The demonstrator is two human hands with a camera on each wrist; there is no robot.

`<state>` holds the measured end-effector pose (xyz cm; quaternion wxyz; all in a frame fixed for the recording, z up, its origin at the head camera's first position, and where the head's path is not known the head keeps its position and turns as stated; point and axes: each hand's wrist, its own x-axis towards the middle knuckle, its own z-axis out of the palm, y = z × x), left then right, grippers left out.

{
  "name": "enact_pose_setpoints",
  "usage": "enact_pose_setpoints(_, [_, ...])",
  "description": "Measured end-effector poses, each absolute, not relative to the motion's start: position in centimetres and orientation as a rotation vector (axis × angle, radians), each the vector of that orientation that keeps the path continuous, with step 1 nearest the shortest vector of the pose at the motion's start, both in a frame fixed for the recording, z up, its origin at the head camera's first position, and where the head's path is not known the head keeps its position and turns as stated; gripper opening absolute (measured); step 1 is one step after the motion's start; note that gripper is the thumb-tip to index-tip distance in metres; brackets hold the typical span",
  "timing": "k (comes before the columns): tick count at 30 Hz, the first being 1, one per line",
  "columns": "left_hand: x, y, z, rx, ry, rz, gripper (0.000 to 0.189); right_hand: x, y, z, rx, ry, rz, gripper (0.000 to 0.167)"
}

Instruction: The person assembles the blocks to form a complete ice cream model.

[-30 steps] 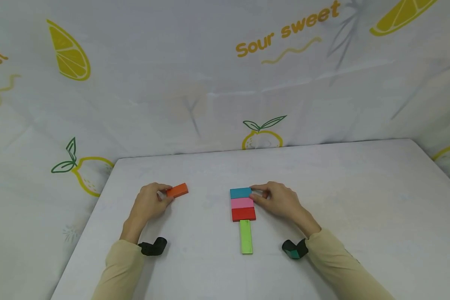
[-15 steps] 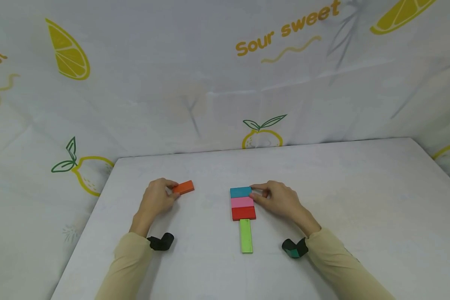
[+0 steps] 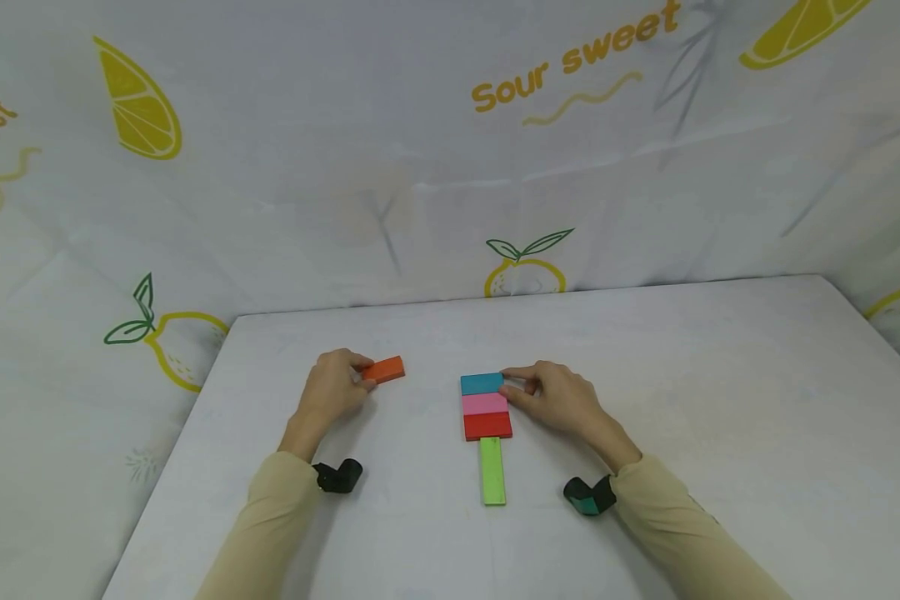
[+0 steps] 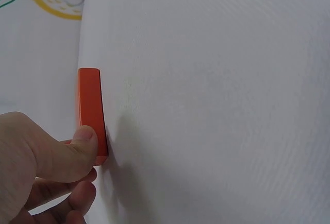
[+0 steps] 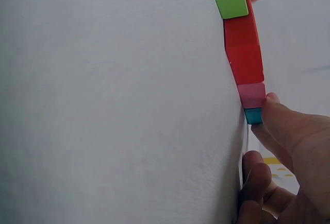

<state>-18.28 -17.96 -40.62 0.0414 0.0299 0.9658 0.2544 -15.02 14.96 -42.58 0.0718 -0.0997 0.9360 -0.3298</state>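
Observation:
An orange block point(image 3: 387, 368) is pinched by its left end between thumb and fingers of my left hand point(image 3: 333, 392); the left wrist view shows the thumb on one face of it. To the right, a blue block point(image 3: 482, 383), a pink block point(image 3: 484, 404) and a red block point(image 3: 487, 426) lie against one another in a column. Below the red one, a green block point(image 3: 492, 472) lies lengthwise, its end at the red edge. My right hand point(image 3: 562, 400) pinches the blue block's right end between thumb and index finger; the other fingers curl under the palm.
The blocks lie on a white-covered table point(image 3: 720, 383). Behind it hangs a white cloth point(image 3: 292, 208) printed with lemons and lettering. A black strap piece point(image 3: 340, 476) sits at the left wrist, and a black and green one point(image 3: 590, 497) at the right.
My left hand has moved right and slightly away from me with the orange block, closer to the column. My right hand and the other blocks have stayed in place.

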Motion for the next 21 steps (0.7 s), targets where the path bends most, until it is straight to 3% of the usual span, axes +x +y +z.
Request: enact_pose_setpoints(21, [-19.0,-14.0,-40.7,0.194,2.936,0.744,0.032,-15.1,15.1,-42.7,-0.288,2.815,-0.974,0.044])
